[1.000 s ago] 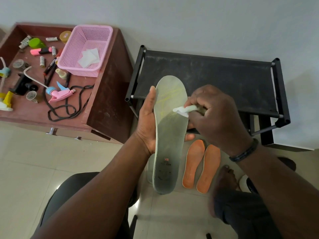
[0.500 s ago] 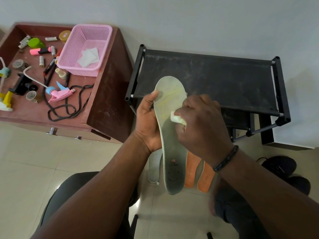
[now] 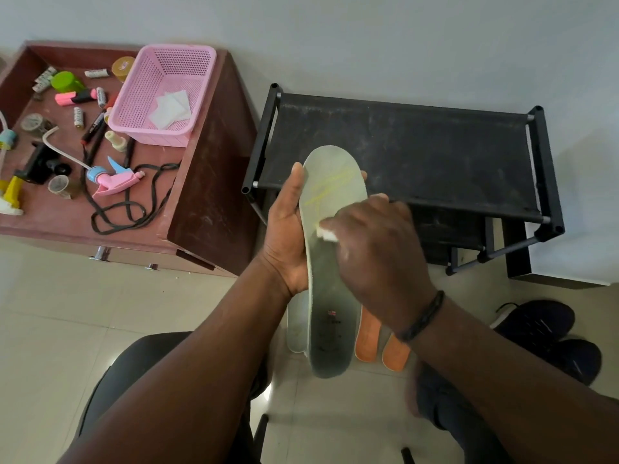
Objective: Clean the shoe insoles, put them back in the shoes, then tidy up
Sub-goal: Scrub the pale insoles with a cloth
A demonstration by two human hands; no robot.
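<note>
Pale green insole (image 3: 330,262) held upright at frame centre by left hand (image 3: 288,236) curled round its edge, white wipe (image 3: 327,233) pinched against it by right hand (image 3: 378,256), orange insoles (image 3: 382,346) laid on floor at five o'clock, black shoes (image 3: 549,336) at four o'clock

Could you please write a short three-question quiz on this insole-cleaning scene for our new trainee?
1. True or false: the left hand holds the pale green foam insole.
2. What does the right hand press on that insole? A) small white wipe B) pink spray nozzle C) black cord
3. How many orange insoles lie on the tiled floor?

Key: 1 true; 2 A; 3 two.
</note>
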